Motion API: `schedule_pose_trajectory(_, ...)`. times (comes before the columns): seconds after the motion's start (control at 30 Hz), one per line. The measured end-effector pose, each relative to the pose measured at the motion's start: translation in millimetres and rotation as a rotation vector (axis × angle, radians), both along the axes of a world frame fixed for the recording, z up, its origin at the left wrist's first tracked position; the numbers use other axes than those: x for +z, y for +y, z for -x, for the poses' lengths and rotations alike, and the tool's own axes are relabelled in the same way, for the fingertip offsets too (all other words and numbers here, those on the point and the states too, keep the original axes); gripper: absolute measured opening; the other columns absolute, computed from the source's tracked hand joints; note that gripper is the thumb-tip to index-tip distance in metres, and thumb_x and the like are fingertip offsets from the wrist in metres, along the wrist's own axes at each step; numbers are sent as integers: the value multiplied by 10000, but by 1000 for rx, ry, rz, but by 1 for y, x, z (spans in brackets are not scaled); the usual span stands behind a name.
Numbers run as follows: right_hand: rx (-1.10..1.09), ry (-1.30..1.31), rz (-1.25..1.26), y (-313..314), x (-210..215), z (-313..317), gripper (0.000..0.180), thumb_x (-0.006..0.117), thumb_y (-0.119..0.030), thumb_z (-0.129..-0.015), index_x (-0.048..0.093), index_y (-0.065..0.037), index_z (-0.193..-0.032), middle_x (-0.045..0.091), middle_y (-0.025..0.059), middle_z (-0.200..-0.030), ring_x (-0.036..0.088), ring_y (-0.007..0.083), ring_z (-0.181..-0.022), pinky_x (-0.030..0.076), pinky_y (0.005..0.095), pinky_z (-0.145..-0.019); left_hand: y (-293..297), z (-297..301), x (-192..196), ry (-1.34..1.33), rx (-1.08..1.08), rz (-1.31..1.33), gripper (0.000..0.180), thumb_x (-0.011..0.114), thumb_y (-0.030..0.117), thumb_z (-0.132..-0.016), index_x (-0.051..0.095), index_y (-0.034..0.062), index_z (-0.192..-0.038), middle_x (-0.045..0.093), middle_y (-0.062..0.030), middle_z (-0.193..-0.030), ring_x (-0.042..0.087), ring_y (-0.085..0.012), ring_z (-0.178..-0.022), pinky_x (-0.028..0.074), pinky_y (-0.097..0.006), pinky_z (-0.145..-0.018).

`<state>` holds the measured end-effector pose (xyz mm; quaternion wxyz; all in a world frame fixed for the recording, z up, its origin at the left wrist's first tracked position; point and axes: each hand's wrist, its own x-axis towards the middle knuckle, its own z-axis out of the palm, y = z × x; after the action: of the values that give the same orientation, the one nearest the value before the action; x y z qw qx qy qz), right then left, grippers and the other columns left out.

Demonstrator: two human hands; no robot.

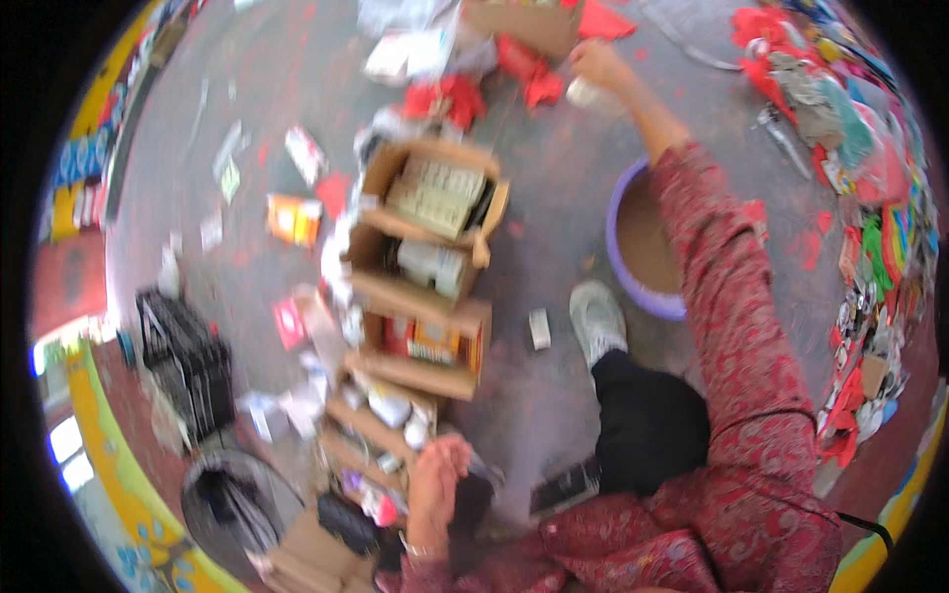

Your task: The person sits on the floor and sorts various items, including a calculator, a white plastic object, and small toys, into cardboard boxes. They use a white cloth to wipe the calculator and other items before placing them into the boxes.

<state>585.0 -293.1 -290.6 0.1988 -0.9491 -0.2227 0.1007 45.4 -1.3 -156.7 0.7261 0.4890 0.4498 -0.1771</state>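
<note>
My right arm reaches far forward. My right hand (600, 67) is closed and blurred at the far side, beside a brown cardboard piece (529, 28) and red scraps (603, 20). A small whitish thing (583, 94) shows just below its fingers; whether they grip it is unclear. My left hand (437, 479) is raised near the lower middle, with its fingers smeared by motion. Close to it lie a divided cardboard box (341, 435) and small white items (390, 405). Beyond stand a box of packets (435, 371), a middle box (361, 247) and a box of greenish-white packs (381, 178).
A purple-rimmed basin (615, 237) stands right of my shoe (598, 316). At far right is a long heap of mixed scraps (875, 178). On the left are a black crate (188, 361), a grey round container (227, 484) and an orange packet (294, 217). A small white box (539, 329) lies mid-floor.
</note>
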Motion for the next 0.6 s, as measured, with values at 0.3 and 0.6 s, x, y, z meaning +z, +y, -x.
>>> schedule_pose_trajectory(0.3,-375,1034,-789,69,-17,114,172,624,-229,-727,616,-64,-682,564,55,-564,536,196,-468,405,362,-423,-15,4,27,10,-24,124,238,497,175,-854,523,-7,-1004,588,-91,-906,534,-119,-761,419,-220,-672)
schedule_pose_trajectory(0.6,-261,1047,-815,31,74,278,282,551,-327,-835,558,-77,-704,481,-26,-587,470,65,-526,370,232,-447,-30,39,45,-78,-88,123,259,511,190,-859,507,11,-1046,583,-81,-941,532,-118,-787,418,-225,-678)
